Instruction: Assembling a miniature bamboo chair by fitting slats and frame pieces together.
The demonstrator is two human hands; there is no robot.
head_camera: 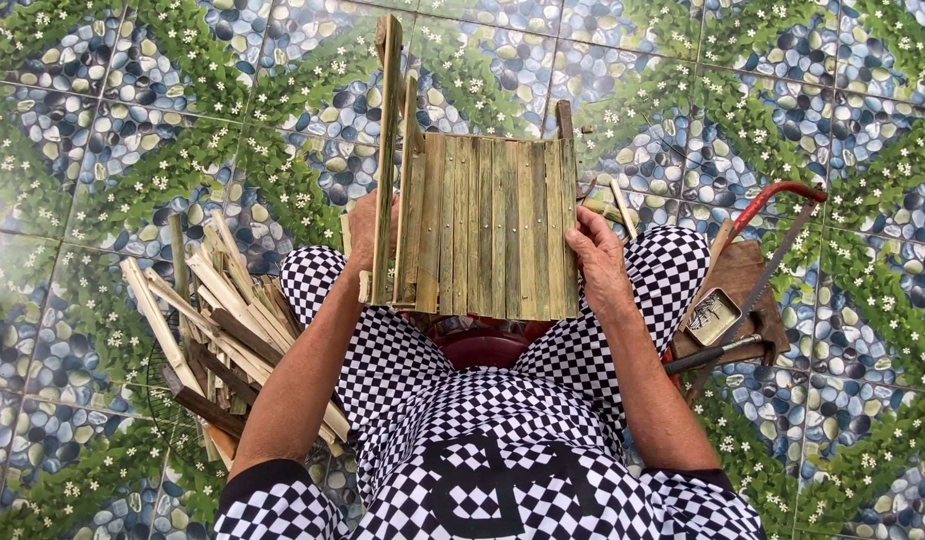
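bamboo slat panel (487, 225) held upright above the lap of a seated person in checked clothing, the left hand (365, 232) clasping its long side post, the right hand (599, 262) gripping the opposite edge. the lashed strips look light and stiff yet apt to rack or splinter, so the side rails seem the soundest hold. split bamboo sticks (217, 320) lie heaped on the tiled floor (102, 120) at left; a bow saw (777, 255), hammer (717, 352) and small tin (710, 316) rest at right.

small open rectangular tin (711, 316), right side
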